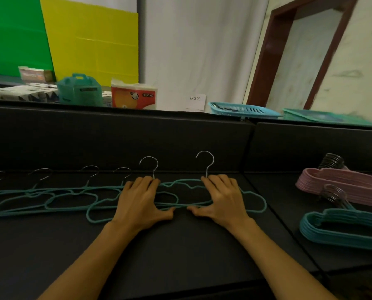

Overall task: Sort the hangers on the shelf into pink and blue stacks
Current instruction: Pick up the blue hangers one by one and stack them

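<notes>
Head view: six loose blue hangers (94, 200).

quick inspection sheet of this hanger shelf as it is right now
surface: dark shelf, split by a seam on the right
job's things: loose blue hangers overlapping in a row; pink stack and blue stack at right
clutter: nothing seen on the shelf
grippers: left hand and right hand each rest on a blue hanger, thumbs at its lower bar
cables: nothing seen
surroundings: blue basket, tissue pack, green and yellow boards behind

Blue hangers (98, 199) look matt, perhaps velvety; hooks (205, 162) shiny metal.
</notes>
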